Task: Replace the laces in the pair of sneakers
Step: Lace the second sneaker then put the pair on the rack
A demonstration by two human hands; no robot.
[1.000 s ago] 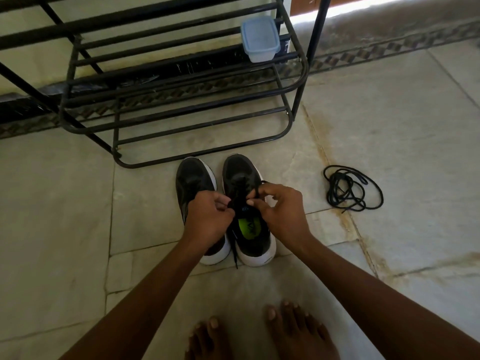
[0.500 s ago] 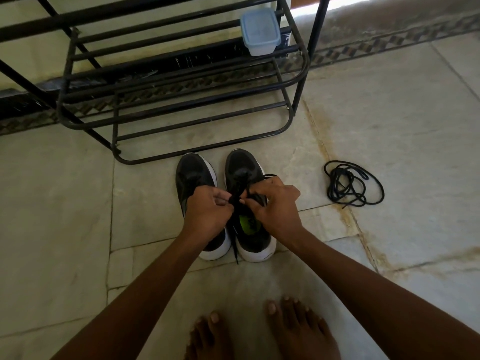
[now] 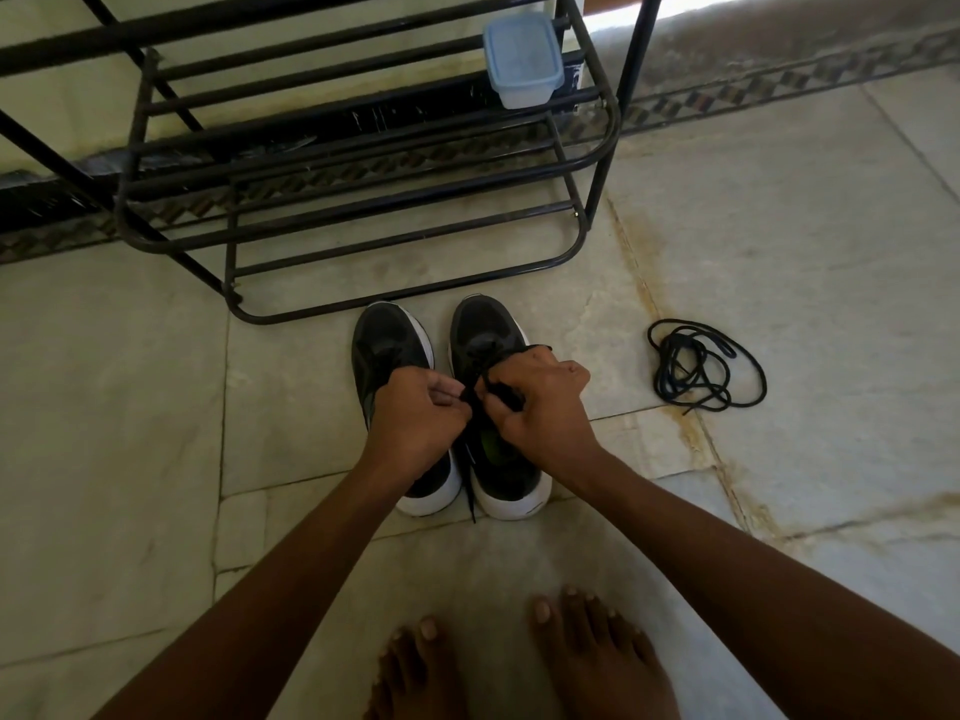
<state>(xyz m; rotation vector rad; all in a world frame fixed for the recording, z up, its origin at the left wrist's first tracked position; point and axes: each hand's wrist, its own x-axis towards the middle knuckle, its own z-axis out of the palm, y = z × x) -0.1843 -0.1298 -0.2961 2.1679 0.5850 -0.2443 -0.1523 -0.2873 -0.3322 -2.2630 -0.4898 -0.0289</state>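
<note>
Two black sneakers with white soles stand side by side on the floor, toes pointing away from me. My left hand [image 3: 415, 413] hovers over the left sneaker [image 3: 387, 345] and pinches the black lace [image 3: 470, 394] of the right sneaker [image 3: 483, 330]. My right hand [image 3: 540, 402] grips the same lace above the right sneaker's tongue. One lace end [image 3: 470, 501] hangs down between the two heels. The right sneaker's green insole is mostly hidden by my right hand.
A loose coil of black lace [image 3: 701, 368] lies on the stone floor to the right. A black metal shoe rack [image 3: 363, 163] stands just behind the sneakers, with a lidded plastic box [image 3: 522, 59] on it. My bare feet [image 3: 519, 662] are at the bottom.
Both hands have shifted slightly forward along the right sneaker, and the right hand has closed further over the tongue, covering more of the green insole.
</note>
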